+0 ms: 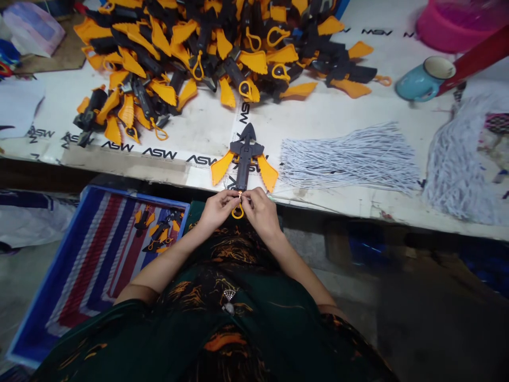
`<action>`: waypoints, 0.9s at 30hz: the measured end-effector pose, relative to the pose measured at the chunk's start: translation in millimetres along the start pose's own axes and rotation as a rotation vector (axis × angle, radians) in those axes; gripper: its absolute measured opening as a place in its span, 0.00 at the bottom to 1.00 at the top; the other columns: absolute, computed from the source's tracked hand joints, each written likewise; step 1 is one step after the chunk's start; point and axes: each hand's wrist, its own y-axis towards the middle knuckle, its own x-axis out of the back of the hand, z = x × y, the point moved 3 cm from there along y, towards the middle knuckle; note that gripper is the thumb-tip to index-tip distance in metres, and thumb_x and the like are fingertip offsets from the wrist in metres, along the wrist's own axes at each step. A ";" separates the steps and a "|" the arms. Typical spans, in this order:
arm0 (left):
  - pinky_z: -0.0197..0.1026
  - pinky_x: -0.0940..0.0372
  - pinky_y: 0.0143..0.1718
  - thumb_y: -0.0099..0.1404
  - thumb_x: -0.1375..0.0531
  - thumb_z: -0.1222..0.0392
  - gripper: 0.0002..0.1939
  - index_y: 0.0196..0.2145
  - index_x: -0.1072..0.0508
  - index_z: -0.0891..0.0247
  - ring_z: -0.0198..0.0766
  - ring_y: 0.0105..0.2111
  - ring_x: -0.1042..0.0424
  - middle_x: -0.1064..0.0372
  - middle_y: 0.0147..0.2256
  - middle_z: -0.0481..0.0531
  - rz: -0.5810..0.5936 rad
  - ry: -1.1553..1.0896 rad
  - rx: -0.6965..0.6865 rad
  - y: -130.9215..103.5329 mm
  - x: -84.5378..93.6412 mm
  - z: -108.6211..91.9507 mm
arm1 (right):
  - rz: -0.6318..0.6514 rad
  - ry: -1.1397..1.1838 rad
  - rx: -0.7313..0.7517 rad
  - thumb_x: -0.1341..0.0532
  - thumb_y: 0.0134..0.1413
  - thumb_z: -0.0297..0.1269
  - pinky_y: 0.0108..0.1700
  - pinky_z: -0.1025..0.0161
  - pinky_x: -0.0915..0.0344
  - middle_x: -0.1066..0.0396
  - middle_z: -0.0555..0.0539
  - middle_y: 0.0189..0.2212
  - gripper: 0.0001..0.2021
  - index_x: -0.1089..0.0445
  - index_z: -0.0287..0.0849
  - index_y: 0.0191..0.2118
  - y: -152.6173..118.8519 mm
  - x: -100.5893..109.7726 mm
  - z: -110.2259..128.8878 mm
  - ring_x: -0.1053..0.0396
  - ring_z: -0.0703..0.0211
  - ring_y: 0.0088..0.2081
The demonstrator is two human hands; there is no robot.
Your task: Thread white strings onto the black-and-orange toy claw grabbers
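A black plastic toy with orange wings (pixel 244 156) lies at the table's front edge, its pointed tip facing away from me. An orange pull ring (pixel 237 212) hangs from its near end, over the edge. My left hand (pixel 218 211) and my right hand (pixel 260 212) meet at the narrow neck just above this ring, both closed in a pinch. A small pale bit of white string shows between the fingertips; its ends are hidden by the fingers. Right of the toy lies a flat bundle of cut white strings (pixel 350 158).
Behind is a large heap of similar black-and-orange toys (pixel 199 53). A blue mug (pixel 421 79), a pink basin (pixel 449 26) and a thicker string bundle (pixel 457 159) are at the right. Left below the table, a blue crate (pixel 35 323) with striped lining holds several toys.
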 end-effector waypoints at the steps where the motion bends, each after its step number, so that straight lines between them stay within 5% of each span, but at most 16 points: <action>1: 0.36 0.33 0.32 0.54 0.32 0.45 0.21 0.38 0.24 0.65 0.34 0.26 0.27 0.24 0.26 0.49 0.004 -0.004 0.002 0.1 -0.3 0.4 | 0.008 0.025 -0.002 0.46 0.67 0.35 0.40 0.61 0.33 0.27 0.43 0.37 0.10 0.28 0.43 0.41 0.3 1.2 0.0 0.28 0.55 0.37; 8: 0.33 0.38 0.26 0.55 0.32 0.46 0.20 0.37 0.27 0.64 0.31 0.21 0.34 0.31 0.21 0.44 0.104 0.037 0.042 7.0 2.9 -3.6 | 0.006 0.074 -0.067 0.46 0.66 0.34 0.40 0.61 0.32 0.23 0.45 0.37 0.09 0.28 0.44 0.44 0.7 4.8 0.3 0.25 0.54 0.38; 15: 0.35 0.36 0.26 0.64 0.40 0.48 0.13 0.32 0.27 0.62 0.34 0.21 0.30 0.30 0.22 0.45 0.309 0.232 -0.075 19.8 5.0 -16.2 | -0.014 0.046 0.007 0.43 0.67 0.40 0.36 0.62 0.33 0.26 0.44 0.41 0.09 0.27 0.45 0.45 6.0 13.9 5.4 0.27 0.58 0.33; 20: 0.35 0.35 0.27 0.66 0.41 0.50 0.12 0.31 0.27 0.61 0.35 0.22 0.29 0.28 0.22 0.46 0.191 0.342 -0.151 14.3 14.3 -26.9 | 0.009 -0.022 0.072 0.42 0.66 0.40 0.36 0.63 0.32 0.31 0.44 0.42 0.10 0.27 0.47 0.47 8.5 13.8 8.1 0.28 0.56 0.39; 27: 0.33 0.36 0.23 0.62 0.36 0.41 0.20 0.30 0.29 0.62 0.31 0.19 0.32 0.28 0.21 0.48 -0.060 0.052 -0.205 -4.2 67.2 -64.6 | 0.013 0.014 0.062 0.42 0.65 0.36 0.36 0.62 0.31 0.30 0.43 0.44 0.10 0.27 0.45 0.48 9.0 17.0 6.7 0.28 0.58 0.38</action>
